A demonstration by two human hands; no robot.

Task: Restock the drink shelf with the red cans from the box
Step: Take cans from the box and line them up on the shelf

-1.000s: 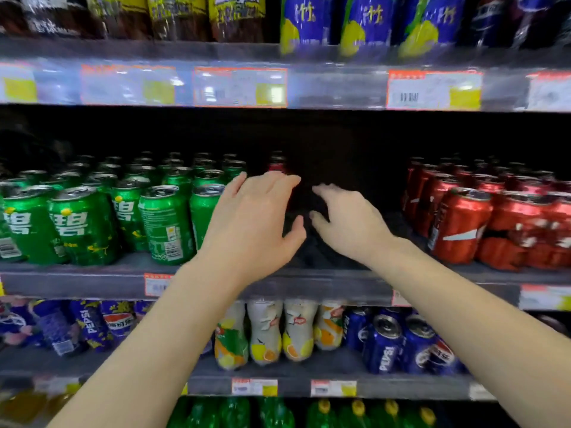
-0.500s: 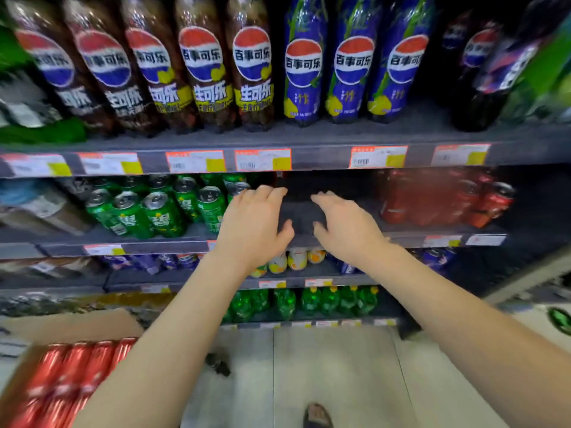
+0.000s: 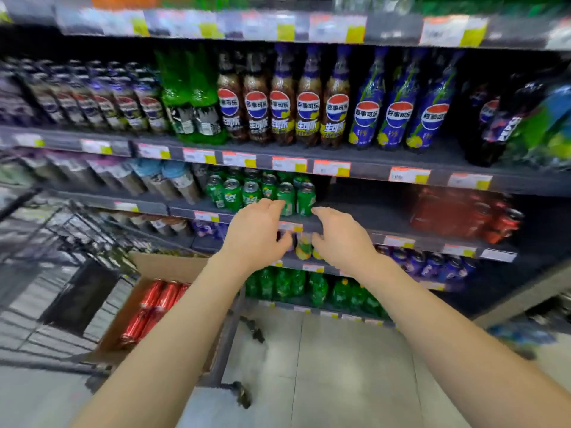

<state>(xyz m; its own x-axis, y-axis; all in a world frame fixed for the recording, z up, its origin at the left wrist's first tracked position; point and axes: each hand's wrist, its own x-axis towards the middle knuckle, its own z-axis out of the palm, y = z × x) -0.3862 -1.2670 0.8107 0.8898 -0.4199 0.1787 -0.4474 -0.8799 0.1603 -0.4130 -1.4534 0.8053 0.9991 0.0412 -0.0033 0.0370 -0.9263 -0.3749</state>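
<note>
Red cans [image 3: 151, 307] lie on their sides in the cardboard box [image 3: 167, 267], packed side by side, with their long axes running diagonally toward the shelf [image 3: 380, 216]. Left hand [image 3: 256, 233] and right hand [image 3: 340, 239] hover above and right of the box, fingers loosely extended, holding nothing
</note>
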